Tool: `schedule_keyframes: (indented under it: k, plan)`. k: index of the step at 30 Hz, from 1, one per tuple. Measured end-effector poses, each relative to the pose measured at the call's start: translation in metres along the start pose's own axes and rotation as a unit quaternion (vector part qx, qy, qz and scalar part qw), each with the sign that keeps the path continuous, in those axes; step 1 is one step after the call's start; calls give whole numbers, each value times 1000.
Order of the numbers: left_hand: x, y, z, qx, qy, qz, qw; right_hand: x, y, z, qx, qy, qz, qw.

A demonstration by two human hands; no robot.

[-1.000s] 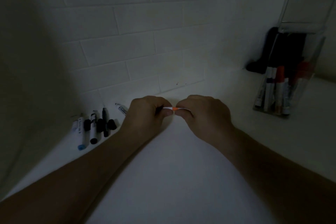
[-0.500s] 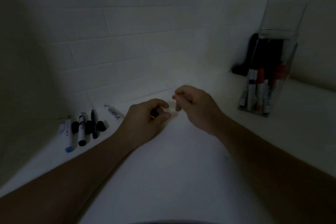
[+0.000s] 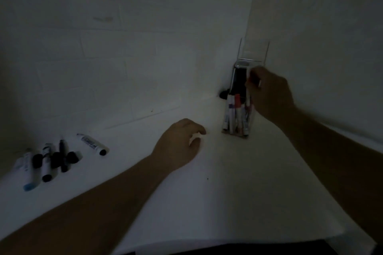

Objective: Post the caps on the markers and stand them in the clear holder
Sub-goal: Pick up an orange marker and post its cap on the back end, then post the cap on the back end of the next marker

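A: Head view: where's the right hand [image 3: 269, 93]?
B: Raised at the clear holder [image 3: 238, 109] near the bench's [image 3: 207, 203] far right corner, fingers pinched; what they hold is too blurred to tell
A: The left hand [image 3: 178, 143]?
B: Resting mid-bench, loosely curled, holding nothing I can see. Loose markers [image 3: 47, 161] lie by the left edge

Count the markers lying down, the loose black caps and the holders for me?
Markers lying down: 4
Loose black caps: 3
Clear holder: 1
Total: 8, as far as the dim picture shows.
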State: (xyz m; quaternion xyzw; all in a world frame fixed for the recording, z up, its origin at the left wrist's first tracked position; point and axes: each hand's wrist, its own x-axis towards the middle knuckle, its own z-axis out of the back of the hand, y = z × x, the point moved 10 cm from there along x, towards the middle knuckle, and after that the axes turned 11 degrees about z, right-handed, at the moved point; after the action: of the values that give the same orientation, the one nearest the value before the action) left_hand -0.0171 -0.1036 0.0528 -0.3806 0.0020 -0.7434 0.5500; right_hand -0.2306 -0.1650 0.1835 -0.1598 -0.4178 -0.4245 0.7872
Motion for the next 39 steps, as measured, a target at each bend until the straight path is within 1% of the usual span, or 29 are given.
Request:
schedule_keyframes:
  k: [1, 2, 3, 5, 10, 11, 12, 13, 15, 16, 19, 21, 24, 26, 29, 31, 33, 34, 36, 37, 39]
  plan:
    - [2, 3, -7, -30, -3, 37, 999, -5, -3, -13, -17, 42, 5, 999]
    - [1, 3, -13, -36, 3, 53, 998, -11, -6, -26, -39, 79, 11, 996]
    - [0, 0, -19, -26, 11, 47, 999, -16, -6, -35, -65, 105, 19, 992]
    - [-5, -7, -25, -1, 25, 14, 1000, -23, -8, -46, -103, 130, 25, 986]
    - [-9, -10, -22, -2, 19, 1, 1000, -30, -17, -57, -58, 173, -11, 983]
    - [-10, -11, -22, -6, 19, -4, 1000, -31, -17, -55, -52, 176, -22, 983]
    - [-11, -13, -20, -13, 21, -14, 1000, -31, -15, -50, -53, 162, -26, 985]
    - [-12, -13, -16, -19, 26, -24, 999, -31, -11, -43, -66, 132, -25, 989]
    - [-13, -10, -2, -9, 29, -42, 999, -32, 14, -32, -85, 61, 8, 995]
    - [-13, -4, 9, 9, 30, -51, 998, -33, 32, -34, -69, 46, 27, 996]
    - [-10, 32, 53, 78, 27, -41, 996, -43, 93, -77, 45, 82, 71, 993]
    - [-12, 69, 96, 107, -6, 6, 994, -51, 139, -117, 114, 117, 105, 981]
    - [-31, 125, 163, 124, -93, 116, 981, -61, 210, -165, 210, 187, 142, 949]
    - [-51, 159, 199, 114, -142, 204, 962, -65, 253, -190, 259, 232, 148, 926]
    - [-74, 202, 233, 53, -171, 322, 930, -65, 313, -217, 292, 248, 200, 902]
    - [-80, 219, 240, 15, -153, 368, 917, -68, 335, -240, 265, 284, 218, 896]
    - [-81, 226, 235, 14, -93, 399, 912, -73, 345, -256, 186, 311, 240, 900]
    - [-82, 226, 229, 20, -54, 407, 912, -71, 343, -256, 149, 306, 242, 909]
    - [-82, 220, 216, 47, 22, 407, 912, -64, 329, -247, 112, 275, 209, 932]
    - [-83, 216, 211, 51, 49, 406, 911, -60, 317, -242, 106, 262, 185, 941]
    - [-85, 209, 201, 36, 90, 409, 907, -58, 289, -234, 83, 269, 154, 947]
